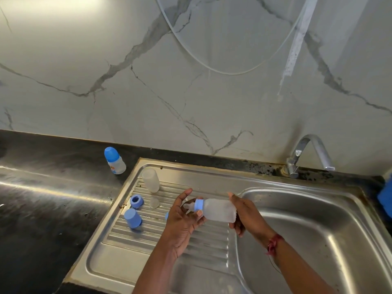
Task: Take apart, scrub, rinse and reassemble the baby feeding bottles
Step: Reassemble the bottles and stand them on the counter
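I hold a frosted baby bottle (220, 210) sideways over the drainboard, its blue collar (199, 205) and clear teat (189, 206) pointing left. My right hand (244, 213) grips the bottle's base end. My left hand (182, 217) is open around the teat end, thumb touching the bottle just behind the collar. On the ribbed drainboard (148, 234) stand an upturned empty bottle body (150, 180), a loose blue collar (136, 201), a blue cap (132, 218) and a clear teat (154, 203). A capped, assembled bottle (114, 161) stands on the dark counter.
The steel sink basin (307, 230) lies to the right, dry-looking, with a chrome tap (307, 153) at its back edge, not running. A blue object (385, 196) shows at the right edge. Dark counter (42, 209) spreads left; marble wall behind.
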Motion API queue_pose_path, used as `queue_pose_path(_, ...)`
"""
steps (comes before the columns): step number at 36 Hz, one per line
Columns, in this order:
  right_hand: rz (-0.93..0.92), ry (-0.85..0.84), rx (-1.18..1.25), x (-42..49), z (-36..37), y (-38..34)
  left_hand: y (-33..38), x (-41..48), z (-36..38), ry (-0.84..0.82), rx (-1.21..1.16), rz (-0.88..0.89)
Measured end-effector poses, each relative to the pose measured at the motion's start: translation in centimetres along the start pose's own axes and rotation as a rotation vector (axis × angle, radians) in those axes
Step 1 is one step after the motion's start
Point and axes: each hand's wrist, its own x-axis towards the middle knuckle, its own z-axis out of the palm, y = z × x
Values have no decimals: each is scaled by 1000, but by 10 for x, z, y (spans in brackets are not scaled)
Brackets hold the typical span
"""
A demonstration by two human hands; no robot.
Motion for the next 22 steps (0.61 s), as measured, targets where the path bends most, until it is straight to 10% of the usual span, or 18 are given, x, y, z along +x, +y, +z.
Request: queue_pose_path(22, -210, 14, -110, -6, 9, 13, 1, -11, -2, 165, -43, 92)
